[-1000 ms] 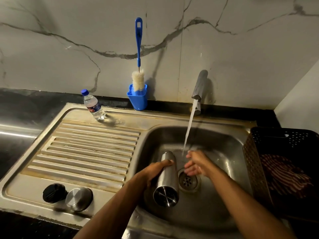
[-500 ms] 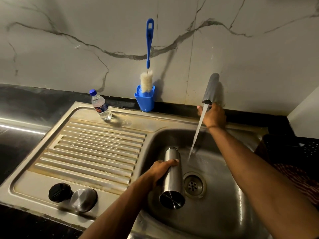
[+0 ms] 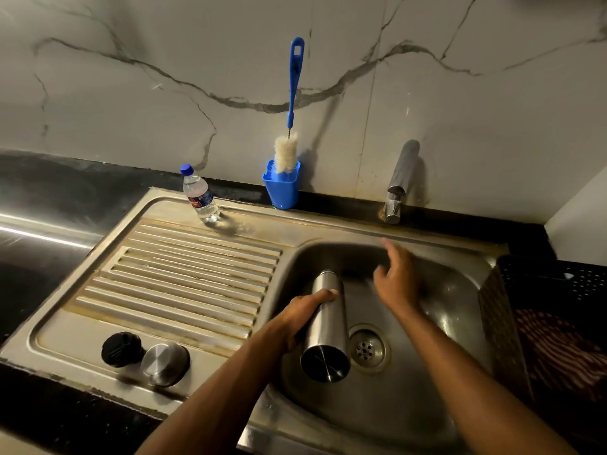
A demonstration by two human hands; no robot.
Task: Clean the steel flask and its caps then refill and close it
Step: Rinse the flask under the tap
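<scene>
The left hand (image 3: 303,311) has its grip wrapped round the steel flask (image 3: 326,326), held uncapped and tilted over the sink basin (image 3: 460,290) beside the drain; the right hand (image 3: 395,280) hovers loose-fingered, holding nothing. The black cap (image 3: 121,349) and steel cap (image 3: 165,364) sit touching at the drainboard's front edge. A blue cup (image 3: 282,188) at the back edge holds a bottle brush (image 3: 289,139), with a capped water bottle (image 3: 200,198) standing nearby.

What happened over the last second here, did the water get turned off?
Yes. The right hand went from under the stream up to the tap, the water stopped, and the hand has come back over the sink, open. The left hand still grips the flask; both caps, bottle and brush stayed put.
</scene>
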